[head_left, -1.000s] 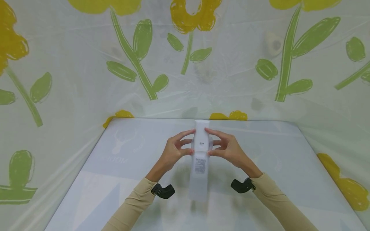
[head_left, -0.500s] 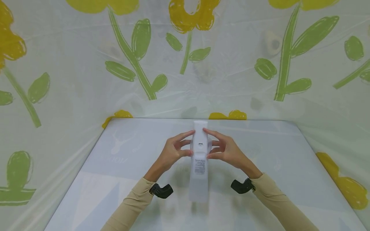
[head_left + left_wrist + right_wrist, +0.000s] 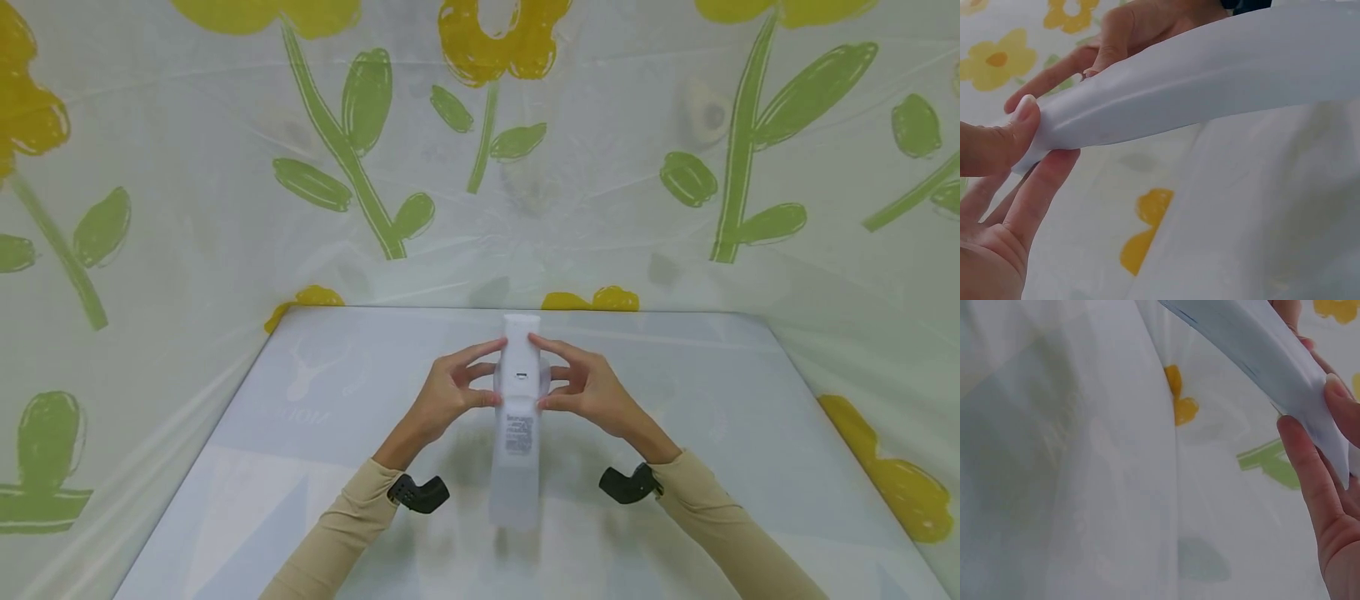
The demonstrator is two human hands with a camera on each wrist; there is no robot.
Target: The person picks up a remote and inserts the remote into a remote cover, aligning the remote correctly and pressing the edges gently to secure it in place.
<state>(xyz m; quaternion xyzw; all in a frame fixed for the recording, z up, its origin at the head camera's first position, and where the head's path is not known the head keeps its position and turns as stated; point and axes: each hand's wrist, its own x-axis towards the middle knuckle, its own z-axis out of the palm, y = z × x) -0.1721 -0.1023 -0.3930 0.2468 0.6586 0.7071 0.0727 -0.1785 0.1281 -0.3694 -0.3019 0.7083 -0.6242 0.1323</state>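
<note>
A person's two hands hold a long white device between them over the middle of the tabletop (image 3: 675,408). The left hand (image 3: 448,392) grips its left edge and the right hand (image 3: 596,387) grips its right edge, each with the thumb nearer the person and the index finger farther up. The white device (image 3: 517,471) points lengthwise away from the person, its far end appearing close to the back edge of the tabletop in the head view; whether its near end touches the surface cannot be told. On the face turned up to the head camera there is a small dark slot (image 3: 521,376) between the hands, and below it a block of grey print (image 3: 519,434) too small to read. A rounded, pale part (image 3: 545,377) shows at both sides behind the narrow body, next to the fingers. From the left wrist, the other side of the device looks smooth and gently curved. Both arms wear beige sleeves (image 3: 337,529), with a black camera (image 3: 418,494) at each wrist. Behind the tabletop hangs a whitish sheet (image 3: 600,192) printed with yellow flowers and green stems and leaves.
</note>
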